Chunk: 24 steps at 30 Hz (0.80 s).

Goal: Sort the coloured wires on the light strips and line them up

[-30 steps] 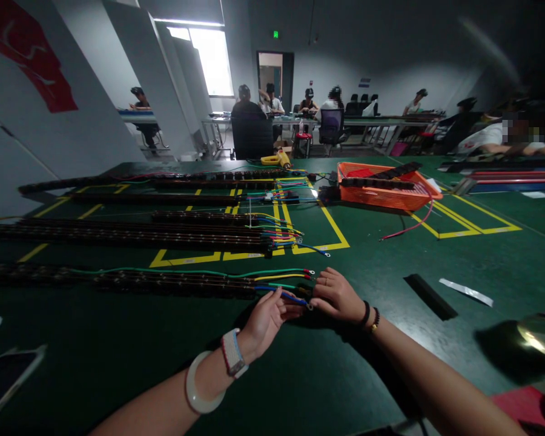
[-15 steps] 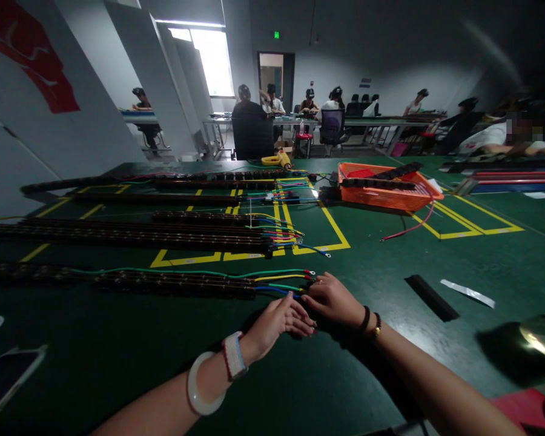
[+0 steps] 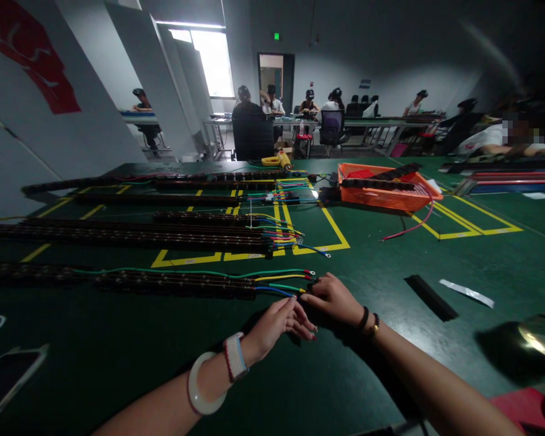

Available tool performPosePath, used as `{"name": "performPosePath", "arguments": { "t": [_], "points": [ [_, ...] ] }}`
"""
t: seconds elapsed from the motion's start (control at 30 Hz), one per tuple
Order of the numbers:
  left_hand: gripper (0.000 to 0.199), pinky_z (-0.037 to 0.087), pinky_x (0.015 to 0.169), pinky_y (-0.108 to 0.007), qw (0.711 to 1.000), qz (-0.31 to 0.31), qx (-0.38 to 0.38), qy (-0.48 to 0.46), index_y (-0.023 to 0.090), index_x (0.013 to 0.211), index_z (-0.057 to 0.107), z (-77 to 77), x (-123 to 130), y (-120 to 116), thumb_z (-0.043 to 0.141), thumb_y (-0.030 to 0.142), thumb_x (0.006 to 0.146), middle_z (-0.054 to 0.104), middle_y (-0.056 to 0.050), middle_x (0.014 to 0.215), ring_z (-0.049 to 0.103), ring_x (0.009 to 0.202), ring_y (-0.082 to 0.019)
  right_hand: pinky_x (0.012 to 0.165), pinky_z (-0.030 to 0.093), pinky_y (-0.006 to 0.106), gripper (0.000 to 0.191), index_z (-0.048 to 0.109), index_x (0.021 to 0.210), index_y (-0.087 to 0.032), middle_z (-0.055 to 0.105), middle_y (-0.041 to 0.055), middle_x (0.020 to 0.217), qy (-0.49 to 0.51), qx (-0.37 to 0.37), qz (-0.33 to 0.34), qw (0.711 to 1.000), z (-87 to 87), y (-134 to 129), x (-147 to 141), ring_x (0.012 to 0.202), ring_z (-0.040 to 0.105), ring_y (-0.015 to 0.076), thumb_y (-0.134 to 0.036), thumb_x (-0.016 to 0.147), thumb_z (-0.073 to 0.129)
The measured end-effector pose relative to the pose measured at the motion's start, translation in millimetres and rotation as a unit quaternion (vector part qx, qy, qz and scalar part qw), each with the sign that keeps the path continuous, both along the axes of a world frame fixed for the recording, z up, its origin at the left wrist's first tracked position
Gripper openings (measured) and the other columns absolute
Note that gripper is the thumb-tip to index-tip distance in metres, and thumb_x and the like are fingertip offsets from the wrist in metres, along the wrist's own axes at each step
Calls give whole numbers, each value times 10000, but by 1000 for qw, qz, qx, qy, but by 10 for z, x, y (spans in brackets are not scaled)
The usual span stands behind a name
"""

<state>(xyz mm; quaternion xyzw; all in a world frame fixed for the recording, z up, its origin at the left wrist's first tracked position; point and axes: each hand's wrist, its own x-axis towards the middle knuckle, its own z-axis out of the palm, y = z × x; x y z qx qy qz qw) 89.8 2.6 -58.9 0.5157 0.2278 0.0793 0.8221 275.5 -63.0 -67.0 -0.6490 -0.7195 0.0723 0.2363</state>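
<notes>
My left hand (image 3: 276,324) has its thumb and forefinger together at the end of the blue wire (image 3: 272,291), the other fingers loosely curled. Beside it, my right hand (image 3: 336,301) is closed near the tip of the lower green wire (image 3: 281,286); what its fingers hold is hidden. A yellow wire (image 3: 279,277) and a longer green wire (image 3: 200,272), both with ring terminals, lie just behind the hands. These wires run along or out of a dark bundled harness (image 3: 177,283) lying on the green table (image 3: 163,357).
Several dark harnesses (image 3: 131,233) lie farther back. An orange basket (image 3: 381,198) and a yellow heat gun (image 3: 278,160) stand at the back. A black strip (image 3: 431,298) and a silvery strip (image 3: 467,293) lie to the right. A shiny round object (image 3: 542,339) is at the right edge.
Almost nothing differs. My left fingertips have shifted slightly to the right, and the right hand stays in about the same place.
</notes>
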Motion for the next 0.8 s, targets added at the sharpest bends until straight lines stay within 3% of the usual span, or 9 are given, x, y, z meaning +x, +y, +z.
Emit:
{"name": "performPosePath", "arguments": {
  "t": [0.13,0.23,0.43,0.8],
  "points": [
    [436,506,651,-262,1000,2,7,4,146,823,498,9,4,-9,372,564,828,693,-124,783,682,688,-201,558,250,238,498,390,562,-160,392,-30,534,174,18,-114,978,-39,1,77,551,340,95,-520,907,381],
    [476,498,644,-259,1000,11,14,9,147,814,493,8,19,-17,337,596,822,693,-131,781,682,680,-203,508,233,230,465,408,617,-166,364,-37,568,269,9,-160,950,-74,19,123,548,321,93,-545,886,390],
    [512,480,610,-237,999,15,24,23,146,795,497,2,41,-41,332,631,802,692,-123,756,683,661,-201,531,288,219,401,469,732,-162,428,-24,652,342,15,-158,926,-75,17,149,605,372,104,-539,862,432],
    [487,475,574,-220,999,11,23,22,147,784,500,1,79,-37,377,618,793,689,-109,726,677,635,-185,560,328,223,433,500,744,-153,475,-10,666,369,5,-148,917,-135,17,186,622,420,114,-573,839,461]
  ]
}}
